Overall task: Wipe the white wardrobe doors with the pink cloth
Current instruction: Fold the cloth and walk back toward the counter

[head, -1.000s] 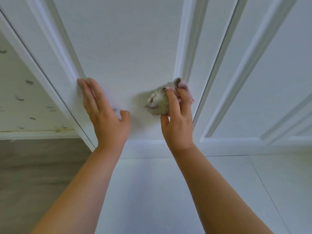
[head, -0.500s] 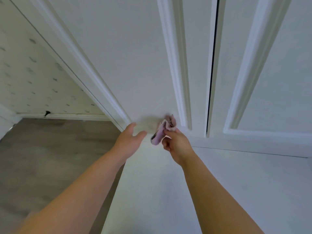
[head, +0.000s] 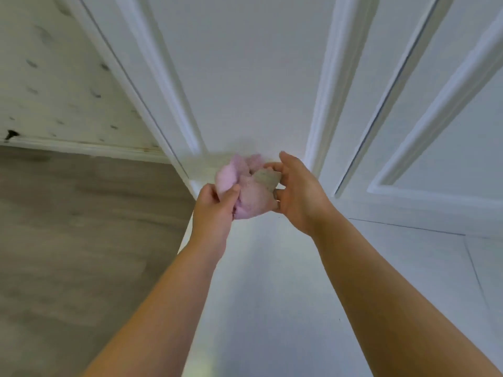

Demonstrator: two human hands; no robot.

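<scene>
Pink cloth [head: 246, 190]: bunched into a loose wad, held between both hands in front of the lower part of the wardrobe doors; one patch at its 2 o'clock side looks grey-brown and soiled. Contact with the door surface cannot be determined.
Left hand [head: 215, 210]: at 8 o'clock of the cloth; thumb and fingers curled onto the lower left fold, pinching it.
Right hand [head: 299, 191]: at 3 o'clock of the cloth; fingers spread and partly bent, fingertips [head: 270, 167] touching the soiled patch, lower fingers cupping the wad from the side.
Forearms: both bare, entering from 6 o'clock and converging toward the cloth.
Left wardrobe door [head: 245, 77]: white, recessed panel with raised moulding on either side; the cloth sits just before its bottom edge.
Right wardrobe door [head: 449, 148]: white, same panel style, at 2 o'clock of the cloth.
Door gap [head: 381, 104]: dark narrow seam between the two doors, running from 1 o'clock down to a point near the right hand.
White base surface [head: 272, 295]: below the doors, beneath the forearms, with thin seams at 4 o'clock.
Floor [head: 68, 227]: grey wood-look boards at 9 o'clock.
Wall [head: 54, 91]: pale, speckled with small dark marks, at 10 o'clock, ending in a white skirting board [head: 81, 148].
</scene>
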